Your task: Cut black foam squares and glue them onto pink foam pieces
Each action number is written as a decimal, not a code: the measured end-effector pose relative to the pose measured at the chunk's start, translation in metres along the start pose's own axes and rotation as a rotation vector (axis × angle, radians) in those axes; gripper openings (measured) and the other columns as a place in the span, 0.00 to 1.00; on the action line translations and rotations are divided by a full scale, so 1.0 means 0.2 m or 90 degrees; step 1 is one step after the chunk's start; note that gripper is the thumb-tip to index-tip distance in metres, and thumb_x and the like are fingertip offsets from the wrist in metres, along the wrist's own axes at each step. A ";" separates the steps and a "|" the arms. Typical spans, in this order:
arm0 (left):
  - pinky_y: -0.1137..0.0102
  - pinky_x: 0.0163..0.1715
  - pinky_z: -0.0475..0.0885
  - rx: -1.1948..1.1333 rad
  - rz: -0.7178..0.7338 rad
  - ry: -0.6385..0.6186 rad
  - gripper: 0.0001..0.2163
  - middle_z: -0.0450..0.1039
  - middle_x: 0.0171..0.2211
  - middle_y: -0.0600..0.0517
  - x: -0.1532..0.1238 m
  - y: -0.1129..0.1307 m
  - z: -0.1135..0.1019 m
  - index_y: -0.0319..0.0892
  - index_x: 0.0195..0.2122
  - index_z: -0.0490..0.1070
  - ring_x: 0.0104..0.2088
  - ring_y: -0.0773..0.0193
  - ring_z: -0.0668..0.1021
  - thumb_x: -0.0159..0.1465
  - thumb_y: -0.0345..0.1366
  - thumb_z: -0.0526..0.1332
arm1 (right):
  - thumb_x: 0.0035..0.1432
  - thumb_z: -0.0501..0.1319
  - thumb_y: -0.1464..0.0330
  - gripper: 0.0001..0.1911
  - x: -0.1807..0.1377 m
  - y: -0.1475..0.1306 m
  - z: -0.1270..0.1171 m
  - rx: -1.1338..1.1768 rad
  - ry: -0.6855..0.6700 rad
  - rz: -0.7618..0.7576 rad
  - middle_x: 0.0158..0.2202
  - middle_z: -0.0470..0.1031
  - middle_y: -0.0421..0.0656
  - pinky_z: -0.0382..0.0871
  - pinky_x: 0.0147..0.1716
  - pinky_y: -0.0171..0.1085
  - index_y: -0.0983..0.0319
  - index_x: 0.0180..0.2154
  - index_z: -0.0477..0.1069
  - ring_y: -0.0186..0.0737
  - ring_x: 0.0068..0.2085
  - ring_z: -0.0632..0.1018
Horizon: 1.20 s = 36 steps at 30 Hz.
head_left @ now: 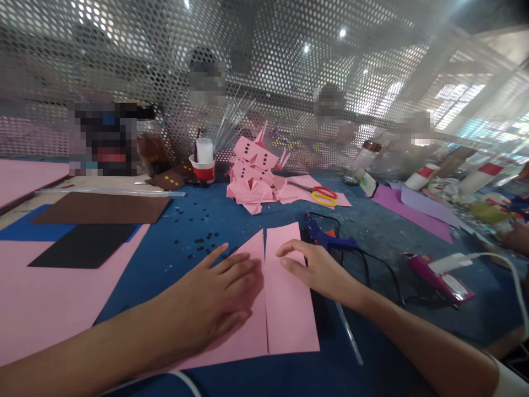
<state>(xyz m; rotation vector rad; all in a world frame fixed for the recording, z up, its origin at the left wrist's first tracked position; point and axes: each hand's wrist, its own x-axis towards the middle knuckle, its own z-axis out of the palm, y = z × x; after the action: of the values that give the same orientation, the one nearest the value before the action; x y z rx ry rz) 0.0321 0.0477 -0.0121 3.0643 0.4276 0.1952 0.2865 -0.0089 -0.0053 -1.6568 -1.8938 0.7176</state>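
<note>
On the blue table before me lies pink paper in two parts, a left part point(243, 331) and a narrower right part point(289, 325). A thin gap runs between them, wider at the far end. I cannot tell whether they are separate sheets or flaps of one. My left hand point(225, 286) presses flat on the left part with its fingers spread. Over the right part, my right hand point(316, 270) has its thumb and forefinger bent and slightly apart, holding nothing I can see. Just beyond that hand is a blue glue gun point(330, 234); a clear glue stick point(349, 333) lies near my right forearm.
Folded pink paper pieces point(252, 171) with black squares are piled at the back, beside red-and-yellow scissors point(324, 196). Brown point(103, 208) and black sheets point(85, 245) lie left. A magenta device point(440, 280) with a white cable is at right. Perforated metal point(273, 66) stands behind.
</note>
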 end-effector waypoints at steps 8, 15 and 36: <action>0.53 0.64 0.51 0.000 0.007 0.008 0.21 0.64 0.62 0.48 -0.01 0.01 -0.01 0.48 0.62 0.62 0.63 0.52 0.64 0.69 0.47 0.51 | 0.61 0.56 0.71 0.13 -0.05 -0.04 -0.01 0.008 -0.059 0.012 0.47 0.78 0.37 0.64 0.49 0.35 0.55 0.45 0.74 0.37 0.48 0.76; 0.54 0.64 0.53 -0.024 0.011 0.023 0.21 0.65 0.61 0.49 -0.01 0.00 -0.01 0.49 0.61 0.62 0.63 0.53 0.65 0.69 0.46 0.53 | 0.59 0.55 0.72 0.13 -0.05 -0.03 0.01 -0.068 -0.065 0.051 0.39 0.79 0.34 0.63 0.36 0.34 0.53 0.41 0.74 0.34 0.35 0.77; 0.53 0.64 0.51 0.000 0.010 0.028 0.22 0.63 0.63 0.49 -0.01 0.00 0.01 0.50 0.62 0.60 0.63 0.53 0.64 0.69 0.47 0.52 | 0.58 0.55 0.73 0.12 -0.06 0.00 0.03 -0.074 -0.037 0.059 0.31 0.77 0.34 0.57 0.29 0.33 0.55 0.40 0.74 0.31 0.24 0.70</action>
<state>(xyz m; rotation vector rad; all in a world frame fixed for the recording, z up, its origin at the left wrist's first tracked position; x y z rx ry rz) 0.0304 0.0474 -0.0139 3.0696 0.4069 0.2630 0.2843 -0.0214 -0.0093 -1.8244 -1.9419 0.7126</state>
